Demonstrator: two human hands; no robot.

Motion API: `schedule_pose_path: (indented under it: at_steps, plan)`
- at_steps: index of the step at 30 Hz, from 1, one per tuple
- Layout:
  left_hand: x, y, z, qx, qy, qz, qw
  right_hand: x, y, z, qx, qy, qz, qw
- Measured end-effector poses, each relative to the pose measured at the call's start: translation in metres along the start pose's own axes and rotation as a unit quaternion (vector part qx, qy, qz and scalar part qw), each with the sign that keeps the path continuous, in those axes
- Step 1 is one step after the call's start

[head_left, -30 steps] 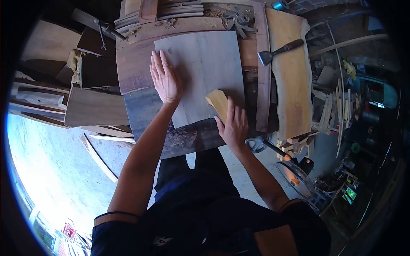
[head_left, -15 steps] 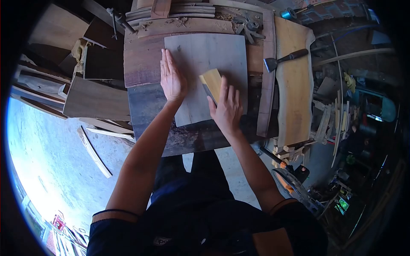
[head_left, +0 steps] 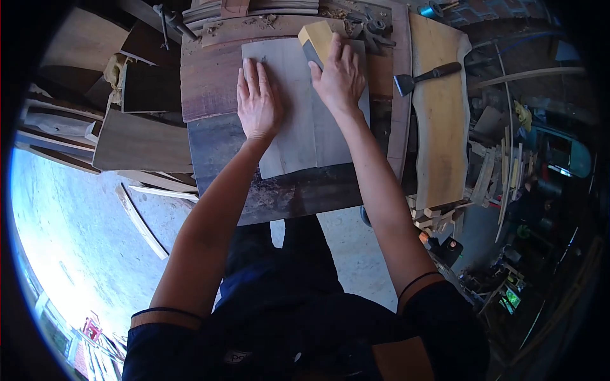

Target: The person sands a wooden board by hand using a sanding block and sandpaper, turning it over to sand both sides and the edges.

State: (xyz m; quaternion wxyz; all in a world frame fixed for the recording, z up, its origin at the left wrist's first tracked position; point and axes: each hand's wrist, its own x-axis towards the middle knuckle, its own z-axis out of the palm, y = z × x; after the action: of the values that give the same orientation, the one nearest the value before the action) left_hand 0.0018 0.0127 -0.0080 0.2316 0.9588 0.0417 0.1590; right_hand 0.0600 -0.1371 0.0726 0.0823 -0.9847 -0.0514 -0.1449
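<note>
Since no clamp shows on the grey board (head_left: 292, 120) lying on the surface (head_left: 305, 202), your left hand (head_left: 259, 105) is open and flat along its left side, apparently bracing it. To the right, the wide-bladed tool (head_left: 435, 73) rests across the pale plank (head_left: 440, 133), clear of the board. Your right hand (head_left: 343, 76) grips the wooden block (head_left: 319, 39) at the far edge, likely for control.

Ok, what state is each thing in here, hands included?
Left hand: open, palm down on panel
Right hand: closed on block
Block: held, over panel's far edge
Panel: lying flat on bench
Scraper: unheld, lying across slab's left edge
Slab: lying flat
Shavings: loose, scattered
</note>
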Motion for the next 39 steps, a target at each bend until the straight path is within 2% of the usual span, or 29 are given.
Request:
schedule_pose_path:
  at_steps: [1,5,8,13,15,18,23,26,28,31,34,36,39]
  plan:
    - [0.000,0.000,0.000,0.015,-0.023,-0.005,1.000,-0.032,0.001,-0.011,-0.003,-0.019,-0.003,1.000]
    - [0.000,-0.004,0.002,-0.007,0.008,0.000,1.000,-0.167,0.009,-0.049,-0.044,-0.106,0.007,0.993]
    - [0.001,-0.003,-0.003,-0.004,-0.009,-0.004,1.000,-0.174,0.018,-0.048,-0.026,-0.104,-0.011,0.994]
    - [-0.002,-0.004,0.000,-0.007,-0.006,0.022,1.000,-0.013,0.021,-0.007,-0.044,-0.021,0.059,0.997]
    - [-0.002,-0.005,0.001,-0.012,-0.015,0.028,0.999,0.028,0.026,0.004,-0.039,0.015,0.081,0.996]
    - [0.001,-0.006,0.005,-0.005,0.001,0.045,0.999,-0.009,0.032,-0.007,-0.040,0.001,0.056,0.998]
    - [-0.002,-0.008,0.004,-0.013,-0.018,0.036,0.999,-0.174,0.038,-0.054,-0.070,-0.096,0.072,0.990]
    - [-0.004,-0.006,0.001,0.003,-0.022,0.036,0.999,-0.199,0.044,-0.058,-0.073,-0.111,0.048,0.990]
    - [0.000,-0.005,0.000,0.018,-0.027,0.027,0.999,-0.158,0.047,-0.049,-0.064,-0.088,0.045,0.993]
    - [-0.002,-0.003,-0.002,0.049,-0.035,0.034,0.998,-0.050,0.051,-0.025,-0.044,-0.026,0.054,0.997]
    - [-0.002,-0.001,-0.003,0.054,-0.041,0.029,0.997,0.036,0.061,0.000,-0.039,-0.003,0.050,0.998]
    - [-0.003,-0.003,0.002,0.056,-0.034,0.036,0.997,0.033,0.069,-0.001,-0.037,-0.006,0.053,0.998]
    - [0.000,-0.001,-0.002,0.089,-0.038,0.043,0.994,-0.034,0.071,-0.023,-0.038,-0.030,0.025,0.998]
